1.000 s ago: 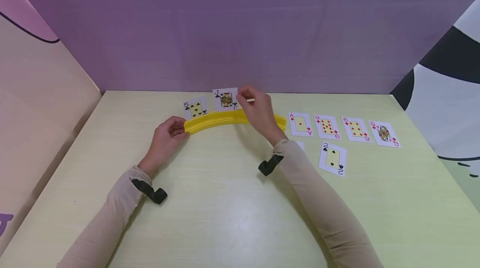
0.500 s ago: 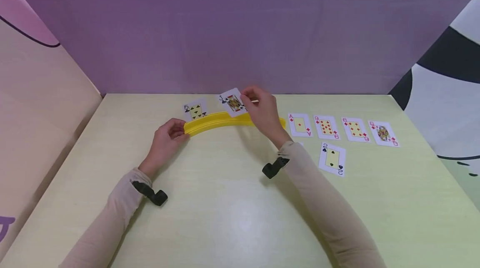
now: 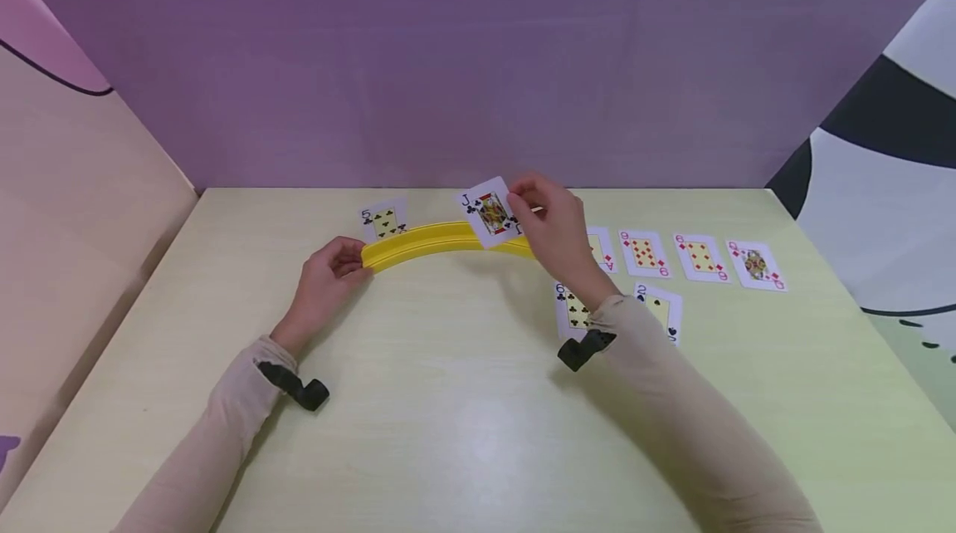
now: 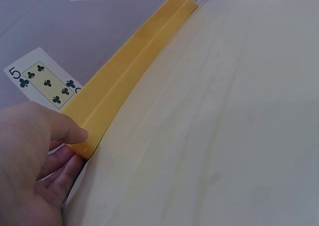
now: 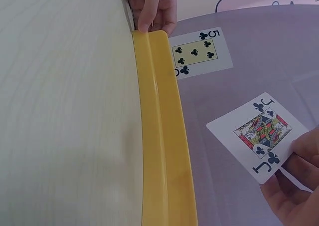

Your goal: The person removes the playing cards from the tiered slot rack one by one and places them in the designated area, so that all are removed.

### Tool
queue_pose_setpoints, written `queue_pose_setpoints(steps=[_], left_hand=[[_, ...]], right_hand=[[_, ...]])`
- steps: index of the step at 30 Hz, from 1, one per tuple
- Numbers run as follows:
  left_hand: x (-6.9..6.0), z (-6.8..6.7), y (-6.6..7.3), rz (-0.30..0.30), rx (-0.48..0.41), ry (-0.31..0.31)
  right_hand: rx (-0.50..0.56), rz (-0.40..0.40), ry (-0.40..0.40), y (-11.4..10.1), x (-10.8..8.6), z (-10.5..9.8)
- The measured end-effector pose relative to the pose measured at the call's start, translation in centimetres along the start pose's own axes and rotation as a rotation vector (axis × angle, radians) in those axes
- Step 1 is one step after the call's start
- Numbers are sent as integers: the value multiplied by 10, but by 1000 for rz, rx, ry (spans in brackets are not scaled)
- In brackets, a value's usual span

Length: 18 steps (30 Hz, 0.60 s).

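A curved yellow card holder stands on the table, its left end between the thumb and fingers of my left hand. Upright in its left part is the five of clubs, its lower edge hidden in the holder. My right hand pinches the jack of clubs by its right side. Tilted, this card is in front of the holder's right part in the head view. In the right wrist view the jack appears apart from the holder. My right hand and forearm cover the holder's right end.
Face up at the right lie the ace of diamonds, further diamond cards and the queen of diamonds. Nearer, partly behind my right forearm, are a clubs card and the two of spades. A purple backdrop rises behind the table.
Along the holder my right hand has moved rightward with the jack of clubs, which has gone from upright to tilted. The left hand keeps its grip; the clubs card has come more into view.
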State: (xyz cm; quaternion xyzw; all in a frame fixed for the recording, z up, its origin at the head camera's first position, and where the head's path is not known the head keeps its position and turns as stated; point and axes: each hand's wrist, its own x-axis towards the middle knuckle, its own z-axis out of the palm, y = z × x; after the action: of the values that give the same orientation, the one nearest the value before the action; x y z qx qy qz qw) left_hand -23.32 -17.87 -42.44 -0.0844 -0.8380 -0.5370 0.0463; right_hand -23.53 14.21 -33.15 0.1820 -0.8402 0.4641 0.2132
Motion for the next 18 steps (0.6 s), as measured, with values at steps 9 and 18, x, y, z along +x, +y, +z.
queue_pose_setpoints(steps=[9, 18], left_hand=[[5, 4, -2, 6, -17, -13], [6, 5, -3, 16, -25, -16]], right_hand=[[-32, 18, -4, 6, -19, -26], [9, 147, -22, 17, -42, -60]])
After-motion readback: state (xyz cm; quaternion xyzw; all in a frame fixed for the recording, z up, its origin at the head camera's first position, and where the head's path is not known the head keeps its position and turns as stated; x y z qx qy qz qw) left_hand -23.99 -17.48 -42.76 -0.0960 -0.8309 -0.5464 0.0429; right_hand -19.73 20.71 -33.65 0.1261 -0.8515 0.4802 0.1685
